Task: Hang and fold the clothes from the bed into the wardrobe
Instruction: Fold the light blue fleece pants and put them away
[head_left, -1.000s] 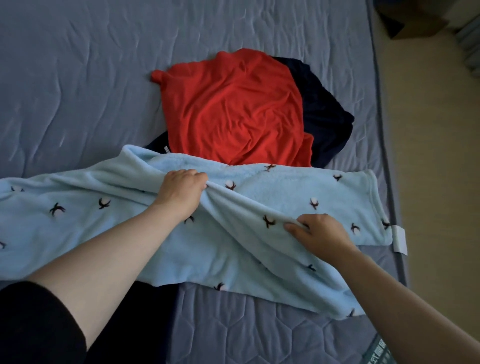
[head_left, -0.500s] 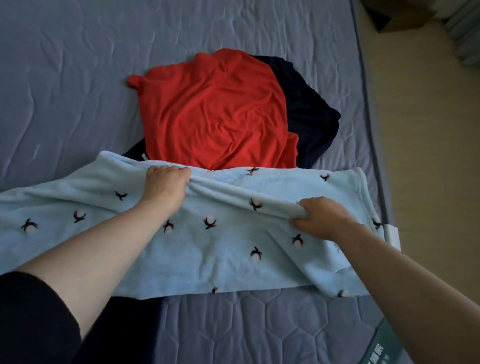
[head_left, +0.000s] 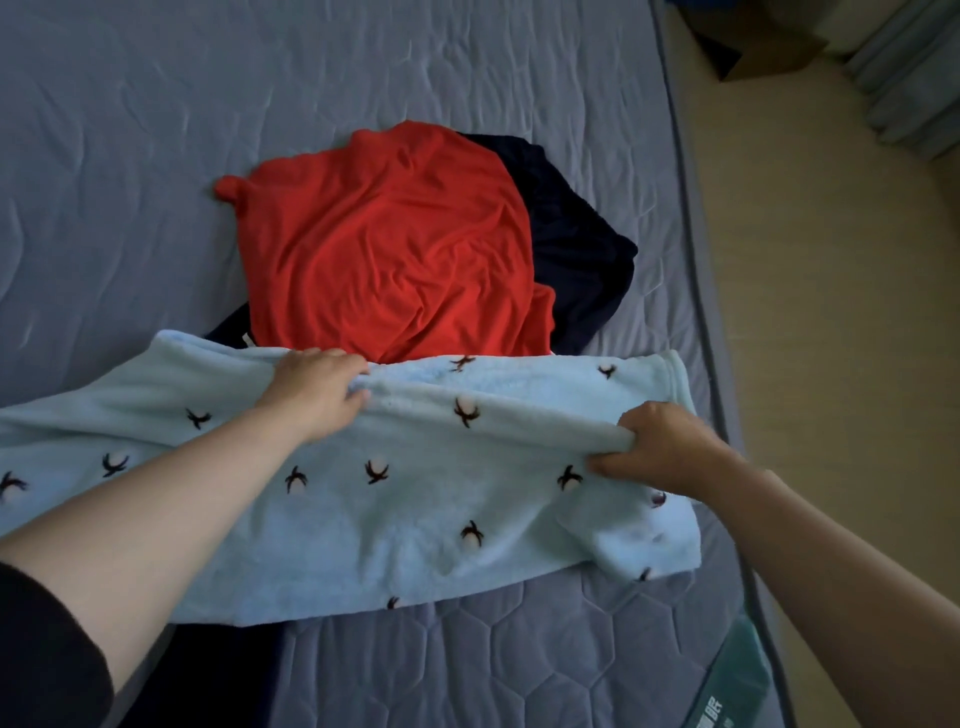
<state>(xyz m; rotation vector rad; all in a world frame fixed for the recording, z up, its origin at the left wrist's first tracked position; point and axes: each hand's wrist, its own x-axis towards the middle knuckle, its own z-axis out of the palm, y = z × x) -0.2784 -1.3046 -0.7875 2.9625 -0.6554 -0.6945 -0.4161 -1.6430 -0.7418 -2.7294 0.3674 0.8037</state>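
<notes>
The left hand (head_left: 317, 387) and right hand (head_left: 660, 441) both pinch the blue fleece (head_left: 415, 519), which looks half folded. At twelve o'clock the red top (head_left: 389, 249) and dark garment (head_left: 576, 244) lie unfolded.

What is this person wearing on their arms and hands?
Both hands are bare: the left hand and the right hand show no gloves, rings or watch. A black sleeve ends above the left forearm, which is uncovered. No sleeve shows on the right arm.
</notes>
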